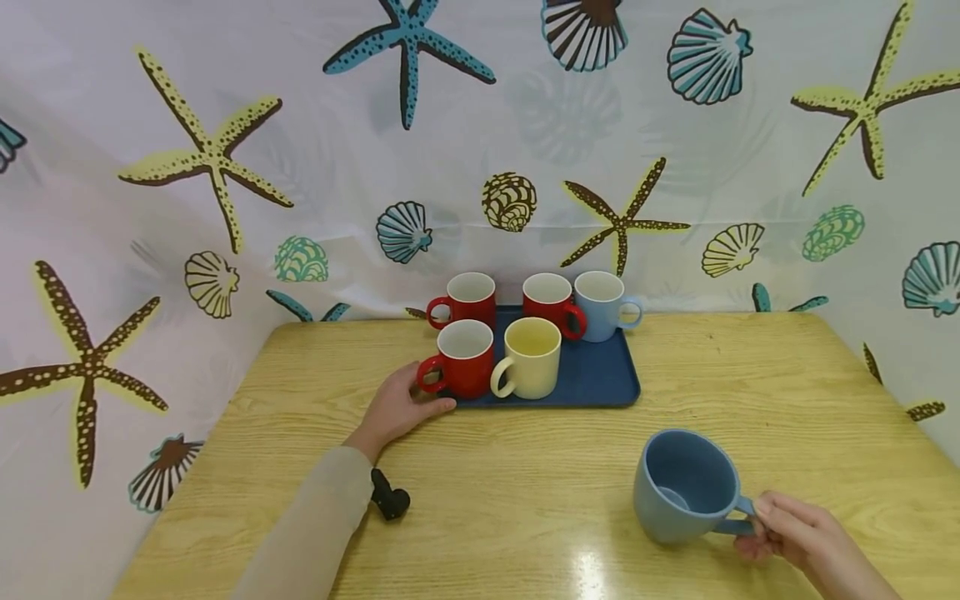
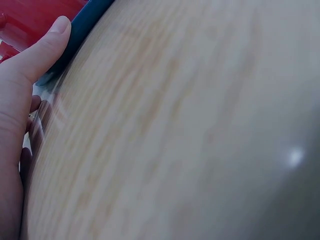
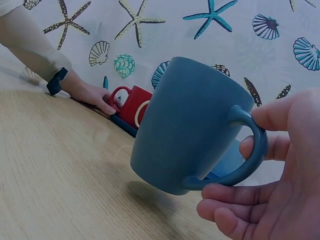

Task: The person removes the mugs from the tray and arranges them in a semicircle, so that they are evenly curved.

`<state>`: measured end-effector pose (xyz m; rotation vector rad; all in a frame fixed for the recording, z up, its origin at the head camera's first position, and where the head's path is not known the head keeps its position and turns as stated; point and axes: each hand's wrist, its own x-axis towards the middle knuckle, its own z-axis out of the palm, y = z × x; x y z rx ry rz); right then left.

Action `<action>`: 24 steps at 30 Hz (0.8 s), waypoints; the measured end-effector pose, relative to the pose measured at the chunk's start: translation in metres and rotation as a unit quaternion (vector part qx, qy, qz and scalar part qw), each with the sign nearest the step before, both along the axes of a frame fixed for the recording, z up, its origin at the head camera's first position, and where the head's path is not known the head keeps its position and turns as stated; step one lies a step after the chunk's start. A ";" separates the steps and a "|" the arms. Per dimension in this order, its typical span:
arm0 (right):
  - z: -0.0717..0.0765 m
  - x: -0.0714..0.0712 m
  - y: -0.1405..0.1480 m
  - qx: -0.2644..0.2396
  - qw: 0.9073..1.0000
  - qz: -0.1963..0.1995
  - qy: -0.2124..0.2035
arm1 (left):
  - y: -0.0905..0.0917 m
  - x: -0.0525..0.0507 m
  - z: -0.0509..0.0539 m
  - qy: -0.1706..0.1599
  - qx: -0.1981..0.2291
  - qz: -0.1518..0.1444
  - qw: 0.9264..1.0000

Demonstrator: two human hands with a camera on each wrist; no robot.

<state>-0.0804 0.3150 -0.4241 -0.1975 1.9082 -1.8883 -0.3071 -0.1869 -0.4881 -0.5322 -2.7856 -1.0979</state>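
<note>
My right hand point(image 1: 798, 533) grips the handle of a large blue mug point(image 1: 671, 508); in the right wrist view the mug point(image 3: 190, 125) is tilted above the table, with fingers point(image 3: 240, 200) at its handle. My left hand point(image 1: 397, 404) holds the front left corner of a dark blue tray point(image 1: 600, 375), beside a red mug's handle. In the left wrist view the thumb lies against the tray rim point(image 2: 80, 40). On the tray stand a front red mug point(image 1: 468, 367), a cream mug point(image 1: 536, 362), two red mugs point(image 1: 480, 304) point(image 1: 543, 304) behind and a light blue mug point(image 1: 598, 312).
The wooden table point(image 1: 510, 492) extends around the tray. Behind it hangs a white cloth point(image 1: 465, 167) with starfish and shells. A small black object point(image 1: 390, 497) is at my left sleeve point(image 1: 315, 517).
</note>
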 end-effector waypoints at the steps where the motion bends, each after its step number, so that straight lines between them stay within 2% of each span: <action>1: 0.000 0.001 0.001 0.000 1.000 0.004 -0.002 | 0.000 0.001 0.000 0.000 0.000 -0.001 1.000; 7: -0.004 0.007 0.005 -0.001 1.000 0.031 0.000 | 0.002 0.003 0.005 -0.004 -0.003 0.002 1.000; 12: -0.009 0.013 0.008 -0.060 0.996 0.071 0.008 | 0.002 0.004 0.003 0.002 -0.003 0.004 1.000; 18: -0.014 0.019 0.009 -0.103 0.990 0.092 0.012 | 0.001 0.004 0.003 0.004 0.001 0.002 1.000; 20: -0.015 0.021 0.008 -0.139 0.985 0.106 -0.009 | 0.001 0.004 0.004 0.001 0.002 0.002 1.000; 22: -0.017 0.024 0.007 -0.180 0.976 0.121 -0.034 | 0.001 0.004 0.004 -0.003 0.001 0.003 1.000; 24: -0.019 0.025 0.004 -0.217 0.966 0.133 -0.042 | 0.002 0.004 0.004 -0.005 -0.002 0.005 1.000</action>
